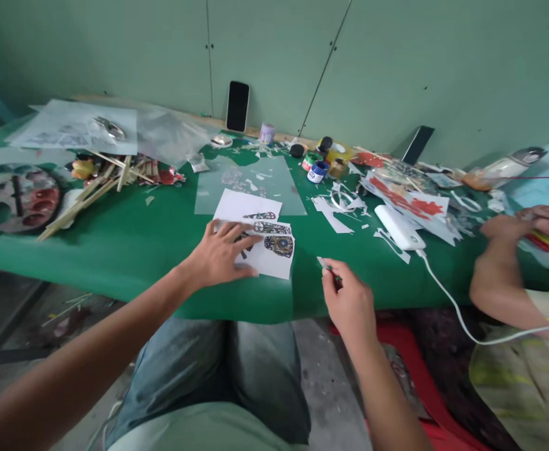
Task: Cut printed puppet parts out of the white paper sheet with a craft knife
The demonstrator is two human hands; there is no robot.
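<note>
My left hand (223, 254) lies flat with fingers spread on white printed paper (274, 268) near the table's front edge. Dark ornate patterns (278, 245) show on the paper beside my fingertips; some are hidden under the hand. A second white sheet (241, 203) with a small printed shape reaches out behind it. To the right, my right hand (348, 294) is closed in a pinch just above the green table, apart from the paper. From its fingertips sticks a small flat pale piece (321, 262), possibly a blade; its kind is unclear.
A translucent sheet (250, 181) lies behind the paper. Paint jars (318, 173), paper scraps (335, 216) and a white power bank (399, 227) with a cable are to the right. A palette (14, 200) and sticks (86, 200) lie left. Another person's hands (532, 225) work at far right.
</note>
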